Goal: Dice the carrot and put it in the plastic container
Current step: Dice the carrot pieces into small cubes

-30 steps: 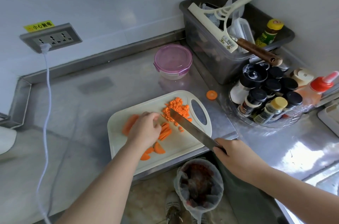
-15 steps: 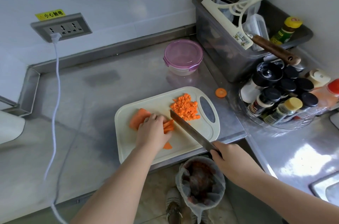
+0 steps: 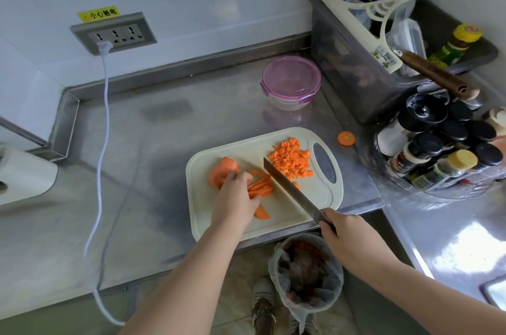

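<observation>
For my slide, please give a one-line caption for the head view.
Left hand holds carrot strips on the cutting board while the right hand holds the knife beside them.

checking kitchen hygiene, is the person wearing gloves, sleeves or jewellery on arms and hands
No. The left hand and right hand are bare: no gloves, rings, watch or bracelet visible. The left forearm and right forearm are uncovered to the frame edge; no sleeve in view.

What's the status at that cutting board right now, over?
Left hand holds carrot strips on cutting board; right hand grips knife, blade beside them. Diced pile on board; plastic container lid on. Stray slice on counter.
</observation>
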Motion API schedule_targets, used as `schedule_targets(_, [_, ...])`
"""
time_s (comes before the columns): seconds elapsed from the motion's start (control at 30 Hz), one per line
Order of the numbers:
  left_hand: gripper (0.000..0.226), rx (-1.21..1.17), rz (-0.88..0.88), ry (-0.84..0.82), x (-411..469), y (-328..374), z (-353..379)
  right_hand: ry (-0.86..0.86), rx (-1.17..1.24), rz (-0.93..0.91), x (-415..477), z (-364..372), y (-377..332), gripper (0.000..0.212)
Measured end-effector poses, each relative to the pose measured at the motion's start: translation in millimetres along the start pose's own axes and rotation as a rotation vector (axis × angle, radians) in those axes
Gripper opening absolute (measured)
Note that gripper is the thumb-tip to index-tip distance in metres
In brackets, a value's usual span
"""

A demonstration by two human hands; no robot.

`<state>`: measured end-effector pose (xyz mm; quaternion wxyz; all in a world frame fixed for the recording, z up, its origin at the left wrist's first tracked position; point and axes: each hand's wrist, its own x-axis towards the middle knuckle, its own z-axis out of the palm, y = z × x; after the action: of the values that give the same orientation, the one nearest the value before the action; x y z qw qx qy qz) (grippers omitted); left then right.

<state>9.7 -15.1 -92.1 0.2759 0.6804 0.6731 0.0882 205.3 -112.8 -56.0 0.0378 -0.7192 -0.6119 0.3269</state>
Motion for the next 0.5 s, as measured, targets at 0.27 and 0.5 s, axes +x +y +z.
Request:
schedule_targets(0.27, [0.060, -0.064, -0.048, -0.001, 4, -1, -6, 0.019, -0.001, 0.009, 0, -7, 3, 0.017])
schedule_targets(0.5, [0.056, 0.322, 0.132, -0.102, 16, 14, -7, -0.026, 0.024, 0.020, 2, 0, 1, 0.015])
